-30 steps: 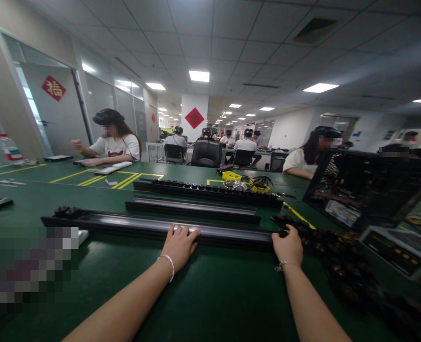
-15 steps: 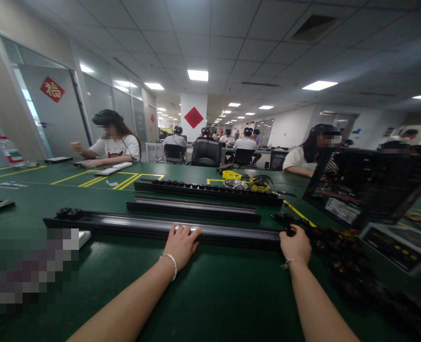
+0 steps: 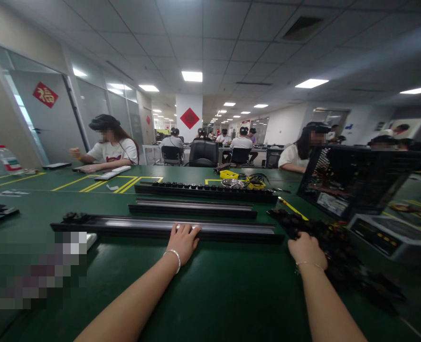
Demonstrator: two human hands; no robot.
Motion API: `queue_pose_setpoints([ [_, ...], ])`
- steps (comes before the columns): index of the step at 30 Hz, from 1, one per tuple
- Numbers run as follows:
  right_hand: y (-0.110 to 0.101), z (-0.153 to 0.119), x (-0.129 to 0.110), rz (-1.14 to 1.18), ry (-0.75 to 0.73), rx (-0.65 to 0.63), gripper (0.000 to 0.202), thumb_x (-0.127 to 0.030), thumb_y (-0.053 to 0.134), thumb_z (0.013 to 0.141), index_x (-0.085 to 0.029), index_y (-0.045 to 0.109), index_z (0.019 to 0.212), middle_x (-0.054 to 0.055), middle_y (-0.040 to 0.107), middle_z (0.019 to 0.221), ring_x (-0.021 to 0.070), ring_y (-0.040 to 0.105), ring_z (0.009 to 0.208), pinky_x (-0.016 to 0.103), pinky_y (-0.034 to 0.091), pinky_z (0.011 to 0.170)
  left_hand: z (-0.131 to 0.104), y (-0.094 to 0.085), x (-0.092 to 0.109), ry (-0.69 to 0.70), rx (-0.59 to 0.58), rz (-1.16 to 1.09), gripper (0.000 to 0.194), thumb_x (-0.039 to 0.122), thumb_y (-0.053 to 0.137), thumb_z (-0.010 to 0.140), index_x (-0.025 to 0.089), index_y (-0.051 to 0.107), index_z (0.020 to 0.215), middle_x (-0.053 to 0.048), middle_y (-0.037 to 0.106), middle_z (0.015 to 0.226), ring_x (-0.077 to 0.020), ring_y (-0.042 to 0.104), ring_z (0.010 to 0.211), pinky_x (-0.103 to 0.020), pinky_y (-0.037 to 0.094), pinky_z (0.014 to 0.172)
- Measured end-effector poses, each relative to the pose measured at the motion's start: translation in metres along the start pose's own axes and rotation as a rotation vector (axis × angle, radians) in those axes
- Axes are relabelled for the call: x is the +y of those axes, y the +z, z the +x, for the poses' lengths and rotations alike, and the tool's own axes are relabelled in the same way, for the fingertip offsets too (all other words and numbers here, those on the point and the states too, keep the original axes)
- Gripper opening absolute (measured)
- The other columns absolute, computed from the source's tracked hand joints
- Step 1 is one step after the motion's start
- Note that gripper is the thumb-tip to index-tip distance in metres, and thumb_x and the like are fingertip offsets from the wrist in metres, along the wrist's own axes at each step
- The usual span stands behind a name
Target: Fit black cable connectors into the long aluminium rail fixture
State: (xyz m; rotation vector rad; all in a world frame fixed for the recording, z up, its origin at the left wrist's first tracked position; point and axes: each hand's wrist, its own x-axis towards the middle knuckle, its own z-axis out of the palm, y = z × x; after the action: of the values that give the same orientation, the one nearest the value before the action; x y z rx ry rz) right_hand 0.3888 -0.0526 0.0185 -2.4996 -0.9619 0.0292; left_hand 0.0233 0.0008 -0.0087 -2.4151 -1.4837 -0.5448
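Black bits (image 3: 74, 217) sit at the left end of my rail (image 3: 135, 227), flat on the counter (image 3: 228, 289). My left fingers (image 3: 181, 231) drape over its middle, slightly spread. Past its right end, my right fingers (image 3: 299, 242) curl at the dark pile (image 3: 349, 256); any grip, I can't tell.

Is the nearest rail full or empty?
Mostly empty: the rail holds dark parts at its left end; bare channel flanks the left hand.
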Motion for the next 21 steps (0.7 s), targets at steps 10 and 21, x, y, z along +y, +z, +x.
queue_pose_setpoints([
  [10, 0.01, 0.004, -0.011, -0.102, -0.211, 0.139, 0.045, -0.028, 0.04, 0.075, -0.016, 0.06, 0.114, 0.017, 0.055, 0.118, 0.0327, 0.048, 0.111, 0.049, 0.042, 0.087, 0.005, -0.022, -0.069, -0.34, 0.278, 0.001, 0.045, 0.038, 0.042, 0.087, 0.021, 0.043, 0.129, -0.012, 0.038, 0.139, -0.0282, 0.028, 0.131, -0.05, 0.022, 0.106],
  [21, 0.043, -0.025, -0.053, -0.035, -0.727, 0.04, 0.047, -0.033, 0.025, 0.087, -0.021, 0.059, 0.118, 0.005, 0.056, 0.127, 0.0218, 0.044, 0.122, 0.045, 0.03, 0.103, -0.008, -0.097, -0.273, -0.861, 0.147, 0.051, 0.056, 0.039, 0.025, 0.088, -0.003, 0.043, 0.121, -0.023, 0.051, 0.122, -0.0299, 0.043, 0.119, -0.039, 0.034, 0.099],
])
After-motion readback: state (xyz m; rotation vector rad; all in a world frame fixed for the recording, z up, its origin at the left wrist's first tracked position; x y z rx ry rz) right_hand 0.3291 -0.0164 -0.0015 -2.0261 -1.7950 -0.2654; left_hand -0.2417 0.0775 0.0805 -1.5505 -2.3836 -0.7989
